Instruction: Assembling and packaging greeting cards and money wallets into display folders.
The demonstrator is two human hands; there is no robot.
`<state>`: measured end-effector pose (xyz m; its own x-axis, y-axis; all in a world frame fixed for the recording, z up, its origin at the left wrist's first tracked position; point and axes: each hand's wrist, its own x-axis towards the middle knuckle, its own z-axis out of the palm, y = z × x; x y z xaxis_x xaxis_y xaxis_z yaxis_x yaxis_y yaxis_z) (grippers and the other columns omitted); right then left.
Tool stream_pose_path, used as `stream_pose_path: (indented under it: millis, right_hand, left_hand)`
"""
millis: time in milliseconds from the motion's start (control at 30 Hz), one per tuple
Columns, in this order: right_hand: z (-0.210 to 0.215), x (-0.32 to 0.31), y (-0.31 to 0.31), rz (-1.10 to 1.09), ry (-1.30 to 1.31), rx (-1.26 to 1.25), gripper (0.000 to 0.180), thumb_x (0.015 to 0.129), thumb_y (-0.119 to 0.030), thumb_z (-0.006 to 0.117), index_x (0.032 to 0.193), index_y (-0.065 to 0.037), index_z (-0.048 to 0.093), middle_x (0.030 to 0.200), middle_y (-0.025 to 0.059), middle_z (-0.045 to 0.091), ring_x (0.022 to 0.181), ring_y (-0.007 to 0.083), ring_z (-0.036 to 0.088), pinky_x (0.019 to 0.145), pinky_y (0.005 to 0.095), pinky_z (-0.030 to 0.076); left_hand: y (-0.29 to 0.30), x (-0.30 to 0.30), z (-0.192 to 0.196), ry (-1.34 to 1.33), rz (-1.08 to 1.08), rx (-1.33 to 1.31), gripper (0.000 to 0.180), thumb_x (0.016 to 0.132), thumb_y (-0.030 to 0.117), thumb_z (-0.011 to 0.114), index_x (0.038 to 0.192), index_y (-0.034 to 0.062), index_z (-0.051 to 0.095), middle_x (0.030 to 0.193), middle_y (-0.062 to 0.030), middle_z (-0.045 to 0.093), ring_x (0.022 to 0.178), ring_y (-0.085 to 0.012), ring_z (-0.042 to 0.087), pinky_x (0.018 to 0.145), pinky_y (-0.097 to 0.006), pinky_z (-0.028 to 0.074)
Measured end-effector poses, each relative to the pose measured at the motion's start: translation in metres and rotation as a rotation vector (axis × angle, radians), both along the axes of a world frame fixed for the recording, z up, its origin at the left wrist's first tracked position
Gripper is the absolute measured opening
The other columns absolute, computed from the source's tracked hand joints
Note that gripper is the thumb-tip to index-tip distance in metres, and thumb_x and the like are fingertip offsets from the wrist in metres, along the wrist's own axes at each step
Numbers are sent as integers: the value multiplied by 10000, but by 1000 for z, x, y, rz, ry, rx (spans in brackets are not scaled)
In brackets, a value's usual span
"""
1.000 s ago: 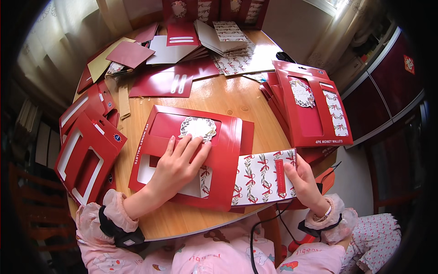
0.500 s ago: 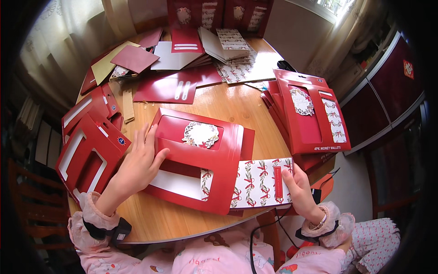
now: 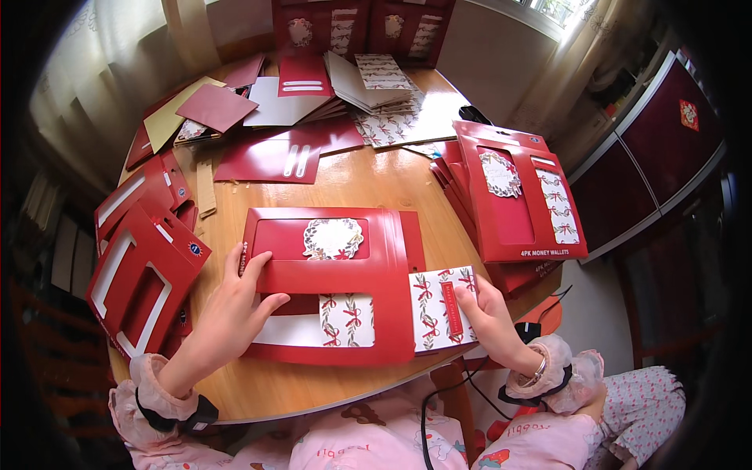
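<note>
A flat red window box [image 3: 329, 276] lies near the table's front edge. Inside its upper window shows a wreath-decorated red card [image 3: 332, 238]. My left hand [image 3: 239, 309] holds the box's left end, thumb and forefinger over its front, the other fingers partly hidden. My right hand [image 3: 493, 317] grips a white money wallet [image 3: 431, 309] printed with garlands and red bows, thumb on top near its red label. The wallet's left part is inside the box and shows through the lower window; its right part sticks out of the box's right end.
To the right stands a stack of filled red boxes [image 3: 509, 227]. Unfilled red window boxes [image 3: 145, 282] lie at the left. Across the back are pink envelopes [image 3: 210, 107], red cards [image 3: 270, 153] and patterned wallets [image 3: 384, 72]. A black cable [image 3: 427, 415] hangs by the front edge.
My right hand has pushed the wallet leftward, deeper into the box, so more of its pattern shows in the lower window. My left hand has moved lower along the box's left end.
</note>
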<state>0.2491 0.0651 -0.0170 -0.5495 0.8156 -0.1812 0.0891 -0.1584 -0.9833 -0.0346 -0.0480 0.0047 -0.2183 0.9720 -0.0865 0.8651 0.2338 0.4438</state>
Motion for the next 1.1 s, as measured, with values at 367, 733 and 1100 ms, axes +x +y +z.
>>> stream_pose_path:
  millis: [367,733,1100]
  right_hand:
    - [-6,-7,-3,49,-36,-4,222,929,-161,421,1034,30,464,907,48,578,765,43,540,666,212,473]
    - [-10,-4,5,144,-265,128,243,930,-187,416,1023,31,467,881,38,584,717,37,543,630,206,467]
    - [-2,-11,12,94,-396,349,232,897,-183,478,898,49,493,706,85,587,620,77,528,553,262,434]
  left_hand:
    - [-5,15,-8,59,-9,136,398,847,217,537,1162,10,408,1265,-360,283,915,-471,522,775,-425,451]
    - [-7,21,-8,76,5,123,407,833,207,556,1144,-11,410,1273,-352,291,849,-463,543,725,-433,465]
    - [-12,25,-14,139,17,126,422,824,211,571,1138,-15,401,1260,-330,328,793,-441,566,656,-421,489]
